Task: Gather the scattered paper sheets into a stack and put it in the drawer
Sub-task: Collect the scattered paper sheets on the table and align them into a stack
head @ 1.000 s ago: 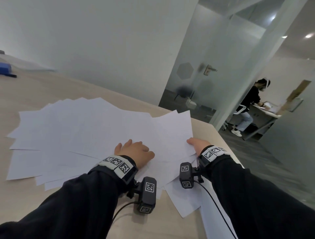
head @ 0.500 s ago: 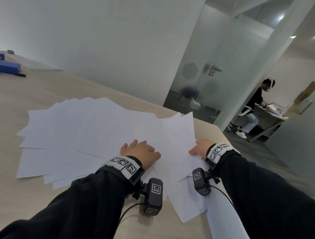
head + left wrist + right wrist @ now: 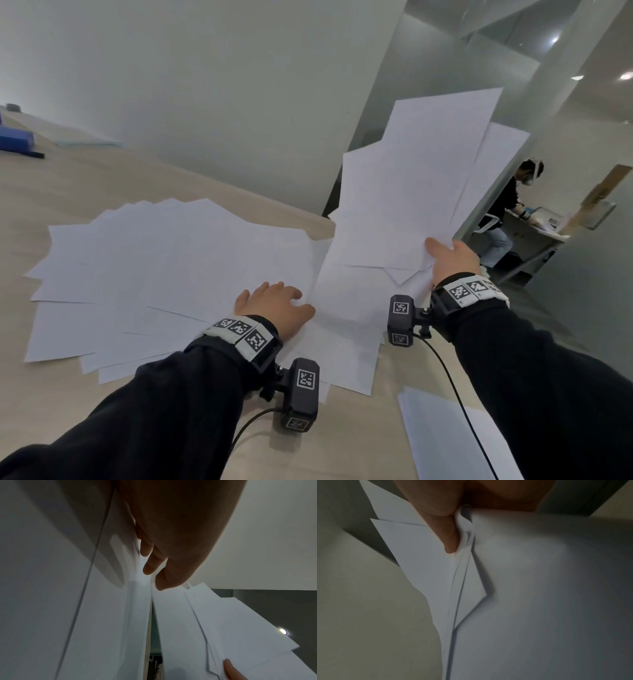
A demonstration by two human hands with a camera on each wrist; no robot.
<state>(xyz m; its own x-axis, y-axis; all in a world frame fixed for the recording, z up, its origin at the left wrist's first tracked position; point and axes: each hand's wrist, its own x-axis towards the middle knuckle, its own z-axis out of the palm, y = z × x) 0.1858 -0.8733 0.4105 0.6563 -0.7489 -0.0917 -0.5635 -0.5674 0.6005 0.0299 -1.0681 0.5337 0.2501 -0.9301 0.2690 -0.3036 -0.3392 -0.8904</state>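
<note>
a person in black sleeves leans over a pale wooden counter (image 3: 102, 404) covered by a wide fan of loose white paper sheets (image 3: 164, 274). the left hand (image 3: 274, 308) lies palm down on the right part of that fan, its grip apart, fingers straight and spread and pressing the paper; the left wrist view shows those fingers (image 3: 149, 566) reaching over the flat sheets with nothing pinched. the right hand (image 3: 448, 260) holds a lifted bundle of several white sheets (image 3: 418, 185) by its lower right corner, grip clamped on the paper with the thumb on the near face; the right wrist view shows the thumb (image 3: 448, 534) squeezing the crumpled edges of the sheets together. the bundle stands tilted up off the counter at the right end of the fan, its sheets uneven and its lower edge still overlapping the flat ones. another white sheet (image 3: 455, 438) lies apart at the near right edge of the counter. each wrist wears a strap with black and white square markers and a small black camera. a dark blue flat object (image 3: 15, 140) sits at the far left of the counter. behind a glass partition, another person in dark clothes sits at a desk.
</note>
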